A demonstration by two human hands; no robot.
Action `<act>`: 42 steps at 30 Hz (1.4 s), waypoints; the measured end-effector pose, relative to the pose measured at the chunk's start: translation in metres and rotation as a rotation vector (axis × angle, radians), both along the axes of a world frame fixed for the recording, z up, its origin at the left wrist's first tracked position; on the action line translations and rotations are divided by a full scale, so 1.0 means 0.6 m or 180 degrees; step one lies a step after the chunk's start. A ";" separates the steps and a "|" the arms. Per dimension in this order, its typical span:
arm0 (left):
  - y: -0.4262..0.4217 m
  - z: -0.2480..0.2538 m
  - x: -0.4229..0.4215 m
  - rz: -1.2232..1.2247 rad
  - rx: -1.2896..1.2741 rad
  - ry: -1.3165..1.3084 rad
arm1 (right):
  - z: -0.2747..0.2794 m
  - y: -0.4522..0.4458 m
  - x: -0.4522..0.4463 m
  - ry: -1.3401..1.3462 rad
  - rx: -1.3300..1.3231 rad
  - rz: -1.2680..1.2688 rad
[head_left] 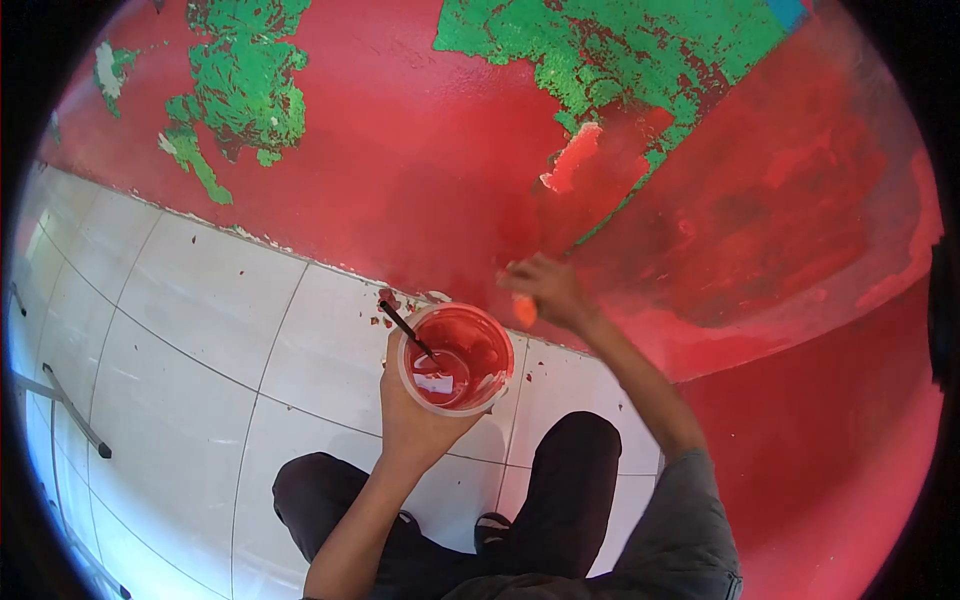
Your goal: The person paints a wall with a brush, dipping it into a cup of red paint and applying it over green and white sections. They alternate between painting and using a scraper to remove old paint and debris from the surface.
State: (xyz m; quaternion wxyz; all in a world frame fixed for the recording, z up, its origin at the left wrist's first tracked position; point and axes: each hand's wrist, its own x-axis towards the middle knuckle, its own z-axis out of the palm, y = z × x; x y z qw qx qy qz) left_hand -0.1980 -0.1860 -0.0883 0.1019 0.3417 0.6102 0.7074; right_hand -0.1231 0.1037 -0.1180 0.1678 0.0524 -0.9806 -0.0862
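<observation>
My left hand is wrapped round a clear plastic tub with red paint inside. A thin black stick leans in the tub, its lower end in the paint. To the right of the tub, my right hand is closed on an orange-handled tool close to the red wall. The tool's far end cannot be made out.
Green patches show through the red on the wall, and a larger one is at the upper right. Paint flakes lie on the white tiled floor. Dark metal legs stand at the far left.
</observation>
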 end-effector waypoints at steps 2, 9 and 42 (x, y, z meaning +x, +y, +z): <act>0.002 -0.001 -0.003 0.0011 0.0007 0.0043 | 0.117 0.008 -0.019 0.0352 -0.0395 0.0080; 0.009 -0.012 -0.005 -0.0186 -0.0114 -0.0001 | 0.356 -0.015 -0.053 0.2875 0.0702 0.0223; 0.119 -0.039 -0.047 0.0710 0.0344 0.0149 | 0.272 0.007 -0.044 0.2912 -0.0077 0.0494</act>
